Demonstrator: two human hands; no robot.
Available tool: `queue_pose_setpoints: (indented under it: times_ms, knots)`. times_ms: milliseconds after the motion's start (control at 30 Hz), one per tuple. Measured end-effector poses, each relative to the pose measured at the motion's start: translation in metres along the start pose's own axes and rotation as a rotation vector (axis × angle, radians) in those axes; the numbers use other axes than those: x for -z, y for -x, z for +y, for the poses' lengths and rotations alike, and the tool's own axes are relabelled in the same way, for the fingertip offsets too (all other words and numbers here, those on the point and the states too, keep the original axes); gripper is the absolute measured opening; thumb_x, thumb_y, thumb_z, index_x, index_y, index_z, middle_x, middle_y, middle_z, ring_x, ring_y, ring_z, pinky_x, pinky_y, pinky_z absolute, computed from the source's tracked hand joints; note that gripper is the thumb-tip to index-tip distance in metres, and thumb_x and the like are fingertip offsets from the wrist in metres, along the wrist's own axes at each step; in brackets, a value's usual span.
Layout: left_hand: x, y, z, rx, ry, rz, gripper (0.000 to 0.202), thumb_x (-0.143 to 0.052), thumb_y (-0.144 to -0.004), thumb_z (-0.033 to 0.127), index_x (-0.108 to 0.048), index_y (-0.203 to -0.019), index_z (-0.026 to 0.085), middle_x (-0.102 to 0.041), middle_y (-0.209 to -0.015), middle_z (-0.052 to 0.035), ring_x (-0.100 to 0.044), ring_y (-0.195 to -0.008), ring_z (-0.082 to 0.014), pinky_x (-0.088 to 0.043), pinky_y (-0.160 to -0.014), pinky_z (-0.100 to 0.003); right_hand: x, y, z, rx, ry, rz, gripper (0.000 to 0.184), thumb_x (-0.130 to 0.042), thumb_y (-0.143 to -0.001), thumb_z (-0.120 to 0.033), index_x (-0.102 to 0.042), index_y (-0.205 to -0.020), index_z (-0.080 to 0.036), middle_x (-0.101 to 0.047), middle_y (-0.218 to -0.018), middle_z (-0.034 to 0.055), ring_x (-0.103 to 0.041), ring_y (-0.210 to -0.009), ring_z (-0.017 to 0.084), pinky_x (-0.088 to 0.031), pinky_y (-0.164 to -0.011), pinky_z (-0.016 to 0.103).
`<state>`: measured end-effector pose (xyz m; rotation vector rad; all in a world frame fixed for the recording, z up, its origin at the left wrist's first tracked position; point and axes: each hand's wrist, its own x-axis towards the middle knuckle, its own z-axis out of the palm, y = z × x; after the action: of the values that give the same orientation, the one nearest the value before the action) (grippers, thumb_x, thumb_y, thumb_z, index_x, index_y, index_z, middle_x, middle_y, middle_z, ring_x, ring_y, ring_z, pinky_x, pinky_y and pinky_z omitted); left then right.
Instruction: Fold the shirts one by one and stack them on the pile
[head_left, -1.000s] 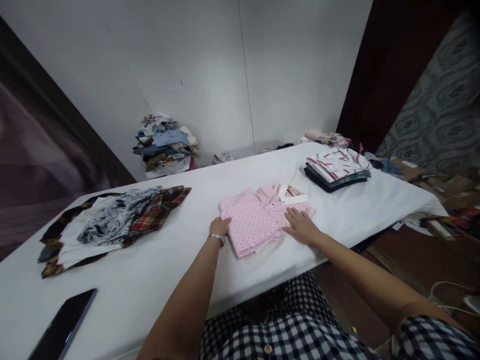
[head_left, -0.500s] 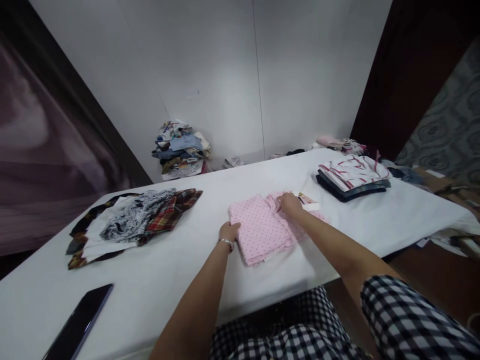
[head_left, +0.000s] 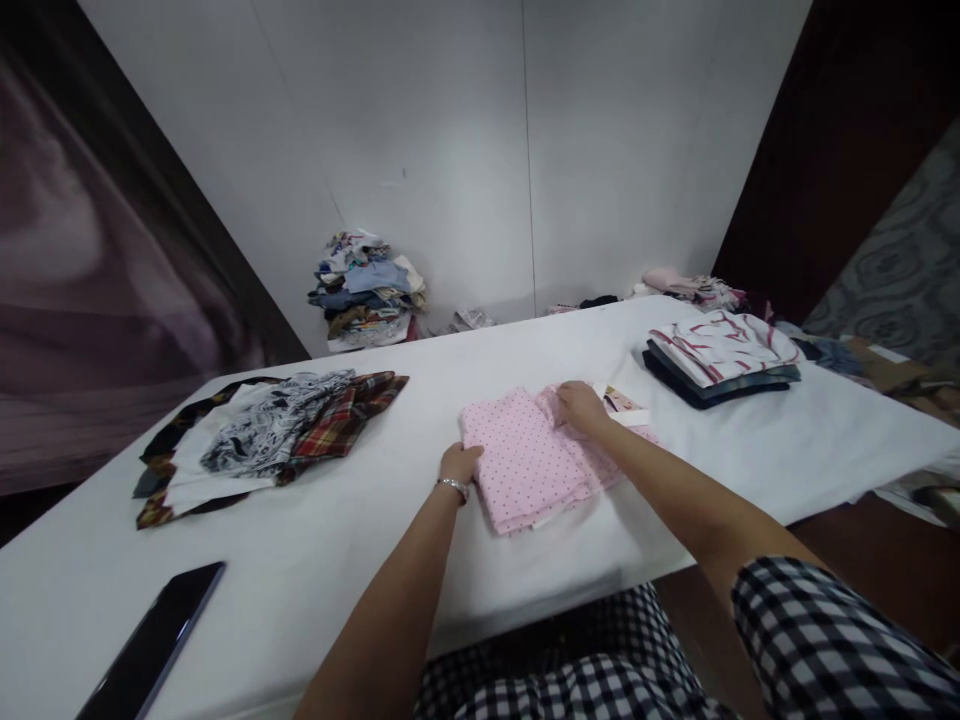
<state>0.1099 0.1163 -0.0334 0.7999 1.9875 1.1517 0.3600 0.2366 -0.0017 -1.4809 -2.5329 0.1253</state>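
Observation:
A pink garment with dark polka dots point(head_left: 521, 460) lies partly folded on the white-covered table point(head_left: 360, 560). At its left edge is my left hand point(head_left: 459, 464), thumb on top and fingers around the edge, with a bracelet at the wrist. My right hand point(head_left: 581, 408) is closed on bunched pink fabric near the garment's upper right. The fingertips there are partly hidden by the hand itself. Just beyond the right hand, a printed paper tag with a white strip point(head_left: 628, 412) rests on the pink cloth.
To the left lies a spread of shirts point(head_left: 277, 430), plaid and patterned. A folded stack point(head_left: 720, 355) with a white-and-red top piece sits at right. A phone point(head_left: 154, 640) lies near the front left. A clothes heap point(head_left: 367, 290) stands beyond the far edge, against the wall.
The view has shifted slightly. Both hands keep their places on the pink garment, the right one tugging its fabric a little toward the upper left.

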Motion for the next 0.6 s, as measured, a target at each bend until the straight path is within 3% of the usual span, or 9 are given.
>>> queue_pose_setpoints:
  times_ms: [133,267,433,600]
  knots:
    - [0.001,0.0,0.0,0.003,0.005,-0.017,0.019,-0.074,-0.063,0.018,-0.068,-0.08,0.012,-0.073,-0.082,-0.012,-0.067,-0.081,-0.0244,-0.05,-0.066,-0.029,-0.016,-0.006,-0.011,0.034,-0.055,-0.092,0.052,-0.033,-0.094,-0.043,-0.046,-0.137,-0.017,-0.036,-0.148,0.0111,-0.028,-0.137,0.028,-0.023,-0.109,0.043]
    - [0.001,0.0,0.001,0.011,-0.001,-0.013,0.017,-0.074,-0.063,0.017,-0.067,-0.078,0.012,-0.073,-0.081,-0.0122,-0.068,-0.081,-0.0248,-0.049,-0.067,-0.029,-0.03,-0.008,-0.008,-0.018,-0.068,-0.15,0.054,-0.035,-0.094,-0.045,-0.041,-0.139,-0.016,-0.03,-0.151,0.0128,-0.022,-0.139,0.03,-0.018,-0.11,0.05]
    - [0.001,0.002,0.003,0.012,-0.008,0.0,0.019,-0.074,-0.061,0.017,-0.068,-0.078,0.012,-0.073,-0.081,-0.0117,-0.067,-0.082,-0.0247,-0.049,-0.066,-0.028,-0.02,-0.003,-0.008,-0.045,-0.143,-0.118,0.052,-0.037,-0.093,-0.043,-0.044,-0.138,-0.017,-0.032,-0.15,0.0121,-0.026,-0.138,0.03,-0.023,-0.109,0.049]
    - [0.0,0.002,0.004,0.011,-0.007,0.012,0.021,-0.074,-0.06,0.018,-0.068,-0.079,0.012,-0.072,-0.079,-0.0112,-0.067,-0.081,-0.0241,-0.048,-0.065,-0.028,-0.007,0.04,-0.037,-0.05,-0.261,0.019,0.049,-0.031,-0.095,-0.035,-0.047,-0.137,-0.016,-0.044,-0.144,0.01,-0.038,-0.133,0.023,-0.031,-0.108,0.036]
